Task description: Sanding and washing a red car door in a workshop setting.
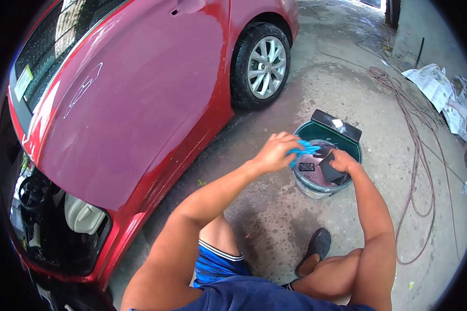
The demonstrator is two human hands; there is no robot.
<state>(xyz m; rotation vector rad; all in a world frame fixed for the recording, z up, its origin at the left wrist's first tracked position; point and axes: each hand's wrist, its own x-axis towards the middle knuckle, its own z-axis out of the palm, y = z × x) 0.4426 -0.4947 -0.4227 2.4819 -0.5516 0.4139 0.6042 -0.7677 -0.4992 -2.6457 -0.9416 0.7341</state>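
Observation:
My left hand [277,153] holds a crumpled bright blue cloth or glove [304,150] over the left side of a dark green bucket [352,146]. My right hand [341,160] grips a black sheet [331,171], like sandpaper, down inside the bucket. The bucket holds murky pinkish water [317,173] and a small black perforated block [306,167]. A dark flat piece [335,124] with a small white patch lies across the bucket's back rim.
A red car with a dull pink-red door [129,114] and a wheel [264,67] stands at my left. Coiled hoses [379,72] trail over the concrete floor [358,228] at right. Crumpled newspaper [436,96] lies by the wall. My sandalled foot [319,243] is below the bucket.

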